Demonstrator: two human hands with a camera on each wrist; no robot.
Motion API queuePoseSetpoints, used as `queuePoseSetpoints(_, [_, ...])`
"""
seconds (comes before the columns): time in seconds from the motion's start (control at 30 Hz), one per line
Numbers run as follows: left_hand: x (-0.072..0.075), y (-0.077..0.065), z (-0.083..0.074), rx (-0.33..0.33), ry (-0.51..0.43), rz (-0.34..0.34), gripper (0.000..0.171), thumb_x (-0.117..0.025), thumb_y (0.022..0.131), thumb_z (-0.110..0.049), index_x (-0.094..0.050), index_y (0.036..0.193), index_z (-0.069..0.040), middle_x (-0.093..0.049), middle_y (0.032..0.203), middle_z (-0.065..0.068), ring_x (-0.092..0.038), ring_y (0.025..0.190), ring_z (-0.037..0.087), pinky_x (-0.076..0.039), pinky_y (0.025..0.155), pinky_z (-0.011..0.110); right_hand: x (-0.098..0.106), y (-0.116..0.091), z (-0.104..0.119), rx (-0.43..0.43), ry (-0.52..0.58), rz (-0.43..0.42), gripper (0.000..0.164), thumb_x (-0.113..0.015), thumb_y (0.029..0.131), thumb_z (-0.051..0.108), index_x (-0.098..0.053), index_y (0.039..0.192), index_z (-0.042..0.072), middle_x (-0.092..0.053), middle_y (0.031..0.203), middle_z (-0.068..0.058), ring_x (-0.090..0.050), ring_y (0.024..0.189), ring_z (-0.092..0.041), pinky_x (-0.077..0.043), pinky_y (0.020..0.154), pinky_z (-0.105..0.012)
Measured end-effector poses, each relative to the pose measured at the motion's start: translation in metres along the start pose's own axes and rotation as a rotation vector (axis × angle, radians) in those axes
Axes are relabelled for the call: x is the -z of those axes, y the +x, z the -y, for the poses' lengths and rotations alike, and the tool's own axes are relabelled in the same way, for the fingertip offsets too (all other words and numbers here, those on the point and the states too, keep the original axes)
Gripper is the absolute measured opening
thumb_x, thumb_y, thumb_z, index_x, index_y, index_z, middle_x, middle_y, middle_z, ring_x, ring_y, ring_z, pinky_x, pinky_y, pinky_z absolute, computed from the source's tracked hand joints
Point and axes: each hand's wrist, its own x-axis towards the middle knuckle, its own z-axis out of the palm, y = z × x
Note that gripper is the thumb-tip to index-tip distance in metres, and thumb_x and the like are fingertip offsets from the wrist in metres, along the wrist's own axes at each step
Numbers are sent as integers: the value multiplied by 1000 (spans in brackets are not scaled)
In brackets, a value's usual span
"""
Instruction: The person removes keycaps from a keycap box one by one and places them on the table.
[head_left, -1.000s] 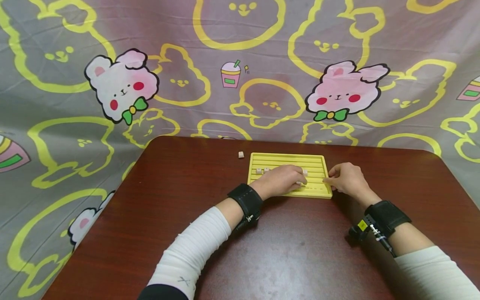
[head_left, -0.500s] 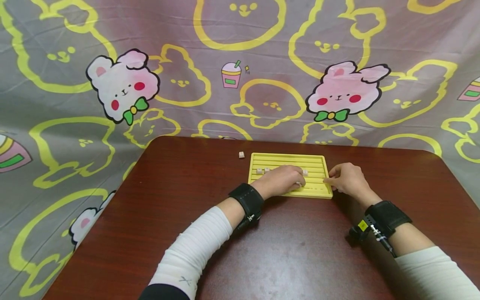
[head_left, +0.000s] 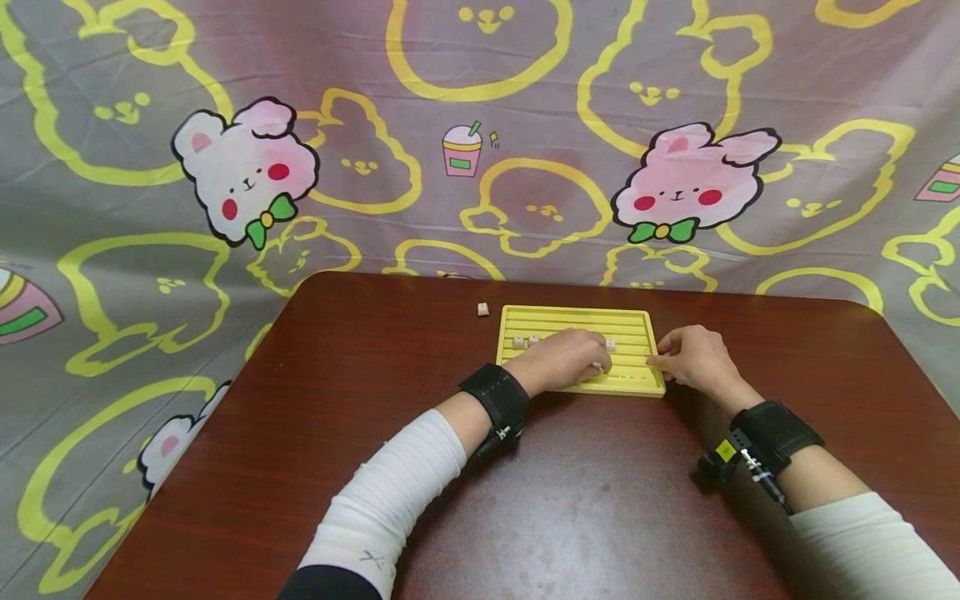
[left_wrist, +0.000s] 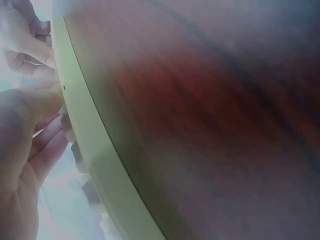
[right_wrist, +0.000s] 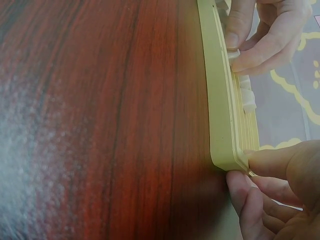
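Note:
A yellow ridged tray (head_left: 573,317) lies on the table, with small white keycaps (head_left: 519,342) standing in one of its middle rows. My left hand (head_left: 562,360) reaches over the tray's front part and hides much of it. Between its thumb and fingers it pinches a white keycap (right_wrist: 233,54), mostly covered, low over the tray's rows. At the tray's right end, my right hand (head_left: 696,362) grips the rim near the front corner between thumb and fingers. Another keycap (right_wrist: 248,100) sits in the tray between the two hands.
One loose white keycap (head_left: 483,309) lies on the brown table (head_left: 375,358), just left of the tray's back corner. Behind the table's far edge hangs a patterned cloth (head_left: 420,208).
Hardly anything differs: my left fingers stay at the same spot over the tray while the left wrist shifts very slightly. My right hand keeps its grip on the tray's edge.

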Motion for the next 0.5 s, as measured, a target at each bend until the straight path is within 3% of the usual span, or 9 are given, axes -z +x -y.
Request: queuePoseSetpoints(0.5, [9,-4,-1,11,12,-4,14,-62,97,-13,-76,98,-14,-69,100,-2,-64,96,9,-52,87,22,1,-1,3,-3,-6,10,33,-73,89,19,-67,107,-8,-71,83,-14,-63,61,-14,-51,54,-25])
